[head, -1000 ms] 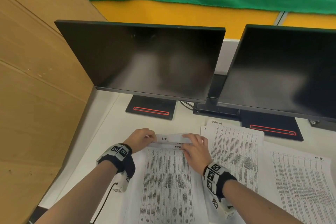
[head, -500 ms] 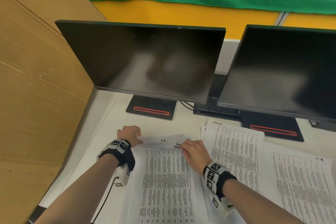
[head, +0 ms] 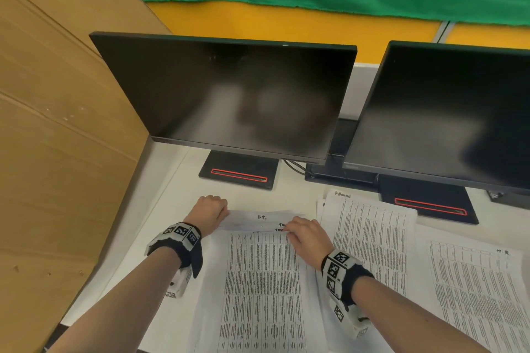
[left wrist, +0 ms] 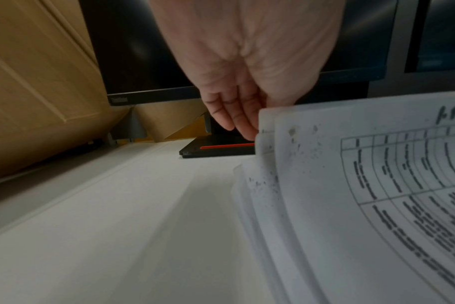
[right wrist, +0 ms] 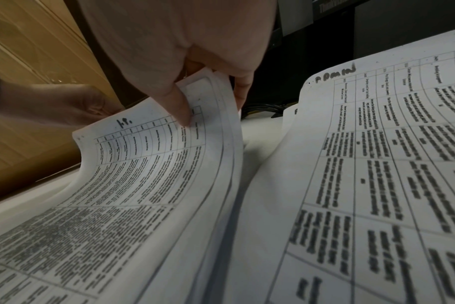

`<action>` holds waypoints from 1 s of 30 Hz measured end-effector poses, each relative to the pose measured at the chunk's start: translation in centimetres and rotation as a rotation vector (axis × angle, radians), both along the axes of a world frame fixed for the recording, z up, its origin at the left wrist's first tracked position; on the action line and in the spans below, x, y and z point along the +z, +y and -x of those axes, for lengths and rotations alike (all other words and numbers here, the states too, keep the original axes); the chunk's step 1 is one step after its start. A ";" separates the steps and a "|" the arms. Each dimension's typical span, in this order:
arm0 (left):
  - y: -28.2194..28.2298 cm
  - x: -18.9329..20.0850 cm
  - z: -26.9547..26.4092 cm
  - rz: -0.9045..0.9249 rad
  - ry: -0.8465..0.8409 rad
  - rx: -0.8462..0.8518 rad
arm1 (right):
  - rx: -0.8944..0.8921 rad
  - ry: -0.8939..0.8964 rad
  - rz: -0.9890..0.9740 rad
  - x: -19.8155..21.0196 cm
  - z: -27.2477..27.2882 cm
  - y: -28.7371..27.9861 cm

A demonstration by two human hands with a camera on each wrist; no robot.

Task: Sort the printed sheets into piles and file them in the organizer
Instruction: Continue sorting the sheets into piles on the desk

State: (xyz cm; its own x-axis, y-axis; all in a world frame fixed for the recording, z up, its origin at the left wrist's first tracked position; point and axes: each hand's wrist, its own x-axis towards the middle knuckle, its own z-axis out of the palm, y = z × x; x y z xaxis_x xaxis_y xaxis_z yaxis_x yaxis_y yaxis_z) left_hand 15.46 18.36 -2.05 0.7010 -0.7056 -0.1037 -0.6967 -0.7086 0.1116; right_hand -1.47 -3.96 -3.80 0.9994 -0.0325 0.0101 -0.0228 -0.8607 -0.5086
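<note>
A stack of printed sheets (head: pixel 259 281) marked "I.T." lies on the white desk (head: pixel 175 200) in front of me, its top edge curled up off the surface. My left hand (head: pixel 222 213) holds the top left corner, with fingers (left wrist: pixel 237 121) behind the paper (left wrist: pixel 364 195). My right hand (head: pixel 289 231) pinches the top right corner. Its thumb (right wrist: pixel 181 105) presses on the front of the sheets (right wrist: pixel 148 164), with the other fingers behind. Two more piles lie to the right, one (head: pixel 370 241) with a handwritten heading and one (head: pixel 473 292) marked "H.R".
Two dark monitors (head: pixel 229 100) (head: pixel 447 117) stand at the back on black bases (head: pixel 239 173) (head: pixel 427 205) with red stripes. Cables (head: pixel 295 166) run between them. A wooden panel (head: pixel 57 152) walls off the left side. Bare desk lies left of the stack.
My left hand slid left along the top edge from near the middle to the left corner. The right hand stayed at the right corner, and the top edge has spread out wider.
</note>
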 end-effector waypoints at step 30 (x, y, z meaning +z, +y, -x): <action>1.8 12.0 -4.4 0.767 0.148 0.323 | -0.331 0.378 -0.565 0.3 -1.2 -1.5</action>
State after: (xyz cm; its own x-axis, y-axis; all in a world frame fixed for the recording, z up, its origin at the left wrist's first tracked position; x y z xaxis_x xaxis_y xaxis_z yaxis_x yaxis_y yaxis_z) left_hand 19.88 20.14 9.92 0.8971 -0.3858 0.2153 -0.4133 -0.5610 0.7172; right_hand -0.27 -5.41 -3.53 0.8687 -0.2296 -0.4389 -0.4953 -0.3896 -0.7765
